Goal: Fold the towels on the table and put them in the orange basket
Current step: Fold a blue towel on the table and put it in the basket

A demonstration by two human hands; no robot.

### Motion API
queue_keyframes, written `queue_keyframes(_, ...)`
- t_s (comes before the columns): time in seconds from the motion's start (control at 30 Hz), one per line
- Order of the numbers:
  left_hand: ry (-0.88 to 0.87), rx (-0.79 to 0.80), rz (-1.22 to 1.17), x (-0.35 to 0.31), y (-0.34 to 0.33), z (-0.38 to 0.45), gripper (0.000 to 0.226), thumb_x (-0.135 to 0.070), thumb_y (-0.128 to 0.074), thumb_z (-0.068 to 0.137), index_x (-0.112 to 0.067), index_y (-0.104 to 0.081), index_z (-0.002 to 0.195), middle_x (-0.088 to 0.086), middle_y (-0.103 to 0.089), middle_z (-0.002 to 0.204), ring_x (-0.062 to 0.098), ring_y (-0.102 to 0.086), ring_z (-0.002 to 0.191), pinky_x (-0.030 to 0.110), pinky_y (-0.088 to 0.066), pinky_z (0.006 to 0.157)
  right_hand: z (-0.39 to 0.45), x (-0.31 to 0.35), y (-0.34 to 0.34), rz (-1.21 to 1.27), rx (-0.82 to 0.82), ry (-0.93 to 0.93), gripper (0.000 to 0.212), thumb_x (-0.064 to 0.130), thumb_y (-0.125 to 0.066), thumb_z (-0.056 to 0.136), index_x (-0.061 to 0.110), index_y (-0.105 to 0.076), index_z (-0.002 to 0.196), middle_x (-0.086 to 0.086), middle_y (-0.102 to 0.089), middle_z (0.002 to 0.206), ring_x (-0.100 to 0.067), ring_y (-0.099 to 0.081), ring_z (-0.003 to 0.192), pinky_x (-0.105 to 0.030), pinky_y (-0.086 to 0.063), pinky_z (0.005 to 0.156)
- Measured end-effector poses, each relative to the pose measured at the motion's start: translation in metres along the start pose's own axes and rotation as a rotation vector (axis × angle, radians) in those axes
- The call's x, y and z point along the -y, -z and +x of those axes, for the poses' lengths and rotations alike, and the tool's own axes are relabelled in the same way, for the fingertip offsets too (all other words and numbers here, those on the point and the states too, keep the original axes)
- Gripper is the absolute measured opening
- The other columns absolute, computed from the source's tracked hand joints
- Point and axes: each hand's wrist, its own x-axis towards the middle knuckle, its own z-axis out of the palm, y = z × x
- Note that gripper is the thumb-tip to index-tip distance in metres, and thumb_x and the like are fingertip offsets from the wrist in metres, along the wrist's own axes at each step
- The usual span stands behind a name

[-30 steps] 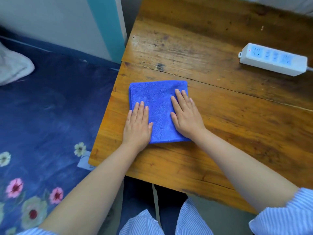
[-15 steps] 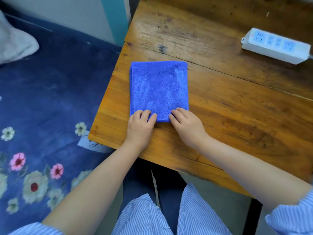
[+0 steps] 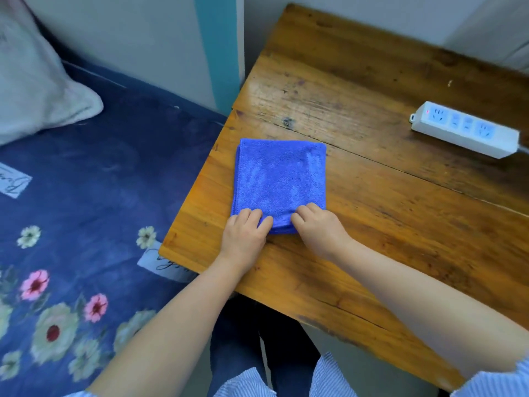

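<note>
A blue towel [image 3: 282,179], folded into a rectangle, lies flat near the left edge of the wooden table [image 3: 400,210]. My left hand [image 3: 246,233] grips the towel's near left corner, with curled fingers on top and the thumb against the near edge. My right hand [image 3: 319,224] grips the near right corner the same way. The near edge of the towel bunches slightly between my hands. No orange basket is in view.
A white power strip [image 3: 463,128] lies at the table's far right, its cable running off to the right. A bed with a dark blue flowered cover [image 3: 86,210] and a pale pillow [image 3: 34,81] adjoins the table's left edge. A wall stands behind.
Both hands slid from lying flat on the towel back to its near edge, and their fingers curled around the near corners. The towel has stayed in place on the table.
</note>
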Motion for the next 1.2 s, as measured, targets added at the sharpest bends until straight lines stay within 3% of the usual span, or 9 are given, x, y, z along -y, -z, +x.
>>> queue_keyframes(0.1, 0.018, 0.009, -0.017, 0.004, 0.000, 0.000, 0.031, -0.017, -0.087, 0.041, -0.011, -0.072, 0.068, 0.002, -0.065, 0.061, 0.020, -0.063, 0.053, 0.021, -0.046, 0.047, -0.002, -0.001, 0.005, 0.274, 0.064, -0.104, 0.015, -0.012, -0.060, 0.045, -0.001, -0.060, 0.056, -0.014, -0.059, 0.055, -0.024, -0.058, 0.048, -0.021, -0.040, 0.035)
queue_keyframes(0.23, -0.076, -0.051, 0.035, 0.010, -0.002, -0.006, 0.016, -0.002, -0.056, 0.062, -0.012, -0.068, 0.058, 0.001, -0.060, 0.054, 0.019, -0.058, 0.048, 0.021, -0.041, 0.043, -0.018, 0.000, 0.002, 0.389, 0.310, -0.188, 0.025, -0.008, -0.049, 0.075, -0.009, -0.061, 0.097, -0.022, -0.061, 0.095, -0.032, -0.058, 0.090, -0.040, -0.049, 0.069)
queue_keyframes(0.4, -0.146, -0.098, 0.051, 0.014, 0.002, -0.023, 0.030, -0.001, -0.041, 0.067, -0.014, -0.060, 0.047, 0.001, -0.053, 0.045, 0.017, -0.052, 0.040, 0.020, -0.038, 0.038, -0.024, 0.019, 0.010, 0.298, 0.207, -0.090, 0.020, -0.011, -0.067, 0.057, -0.009, -0.063, 0.076, -0.022, -0.063, 0.075, -0.033, -0.063, 0.068, -0.035, -0.050, 0.046)
queue_keyframes(0.47, -0.159, -0.069, 0.051, 0.015, 0.006, -0.038, 0.030, 0.000, -0.040, 0.064, -0.014, -0.059, 0.045, 0.001, -0.052, 0.044, 0.017, -0.051, 0.038, 0.020, -0.037, 0.037, -0.034, 0.036, 0.013, 0.181, 0.141, -0.026, 0.030, -0.001, -0.081, 0.041, -0.002, -0.066, 0.068, -0.015, -0.065, 0.066, -0.029, -0.063, 0.055, -0.027, -0.049, 0.039)
queue_keyframes(0.67, -0.169, 0.019, 0.047, 0.023, 0.019, -0.104, 0.014, -0.003, -0.050, 0.053, -0.012, -0.058, 0.045, 0.001, -0.052, 0.044, 0.018, -0.050, 0.038, 0.019, -0.036, 0.037, -0.073, 0.111, -0.002, -0.068, 0.248, -0.062, 0.083, 0.056, -0.083, 0.029, 0.007, -0.072, 0.096, -0.006, -0.071, 0.092, -0.021, -0.069, 0.081, -0.032, -0.054, 0.075)
queue_keyframes(0.87, -0.110, 0.179, 0.050, 0.027, 0.044, -0.164, 0.033, -0.005, -0.080, 0.023, -0.012, -0.063, 0.050, 0.001, -0.056, 0.047, 0.016, -0.054, 0.042, 0.016, -0.037, 0.039, -0.082, 0.162, -0.001, -0.172, 0.041, -0.024, 0.022, 0.009, -0.040, 0.068, 0.012, -0.048, 0.088, 0.000, -0.064, 0.069, -0.021, -0.061, 0.059, -0.036, -0.033, 0.076)
queue_keyframes(1.03, 0.133, 0.440, 0.086, 0.054, 0.070, -0.225, 0.024, -0.014, -0.043, 0.089, -0.009, -0.051, 0.111, 0.007, -0.056, 0.115, 0.022, -0.050, 0.106, 0.029, -0.030, 0.076, -0.068, 0.212, 0.042, -0.099, -0.055, 0.070, 0.026, 0.003, -0.035, 0.060, 0.012, -0.059, 0.059, -0.001, -0.054, 0.053, -0.022, -0.053, 0.046, -0.031, -0.031, 0.064)
queue_keyframes(1.1, 0.210, 0.379, 0.108, 0.065, 0.089, -0.257, 0.022, -0.023, -0.052, 0.086, -0.010, -0.056, 0.104, 0.006, -0.061, 0.108, 0.023, -0.054, 0.101, 0.030, -0.033, 0.078, -0.053, 0.241, 0.066, -0.074, -0.075, 0.102, 0.024, 0.005, -0.037, 0.058, 0.013, -0.059, 0.057, -0.001, -0.054, 0.051, -0.021, -0.053, 0.045, -0.029, -0.032, 0.058)
queue_keyframes(1.2, 0.281, 0.112, 0.210, 0.077, 0.128, -0.319, 0.033, -0.027, -0.084, 0.034, -0.015, -0.064, 0.057, -0.001, -0.064, 0.055, 0.015, -0.063, 0.055, 0.022, -0.038, 0.067, -0.029, 0.299, 0.104, -0.034, 0.003, 0.162, 0.010, 0.005, -0.060, 0.048, 0.012, -0.060, 0.054, 0.000, -0.055, 0.048, -0.020, -0.053, 0.040, -0.023, -0.035, 0.046)
